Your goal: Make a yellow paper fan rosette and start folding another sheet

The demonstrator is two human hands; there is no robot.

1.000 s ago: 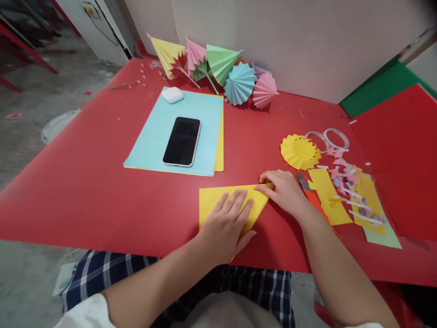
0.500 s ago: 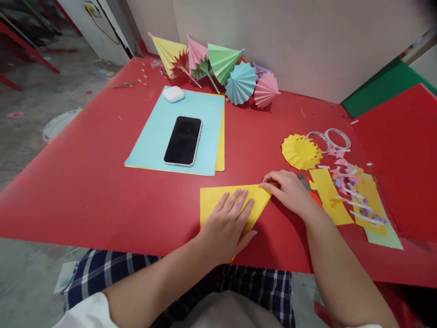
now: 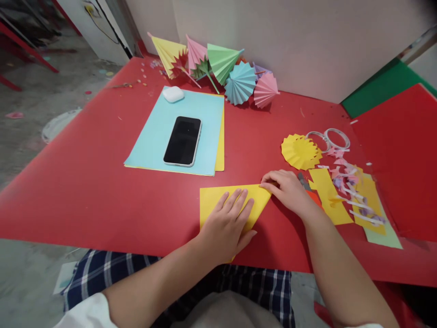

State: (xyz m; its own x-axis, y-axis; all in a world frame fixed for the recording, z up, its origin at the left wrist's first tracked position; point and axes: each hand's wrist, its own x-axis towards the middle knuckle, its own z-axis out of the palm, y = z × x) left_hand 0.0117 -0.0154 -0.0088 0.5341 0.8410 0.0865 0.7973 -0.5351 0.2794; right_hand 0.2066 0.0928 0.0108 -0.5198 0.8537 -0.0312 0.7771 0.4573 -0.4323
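A folded yellow paper lies near the front edge of the red table, its right side slanting down from the upper right corner. My left hand rests flat on it, fingers spread and thumb reaching past the slanted edge. At that upper right corner, my right hand pinches the paper between thumb and forefinger. Part of the paper is hidden under my left hand and forearm.
A black phone and a white case sit on blue sheets. Folded paper umbrellas line the wall. At right are a pleated yellow piece, tape rolls and yellow scraps.
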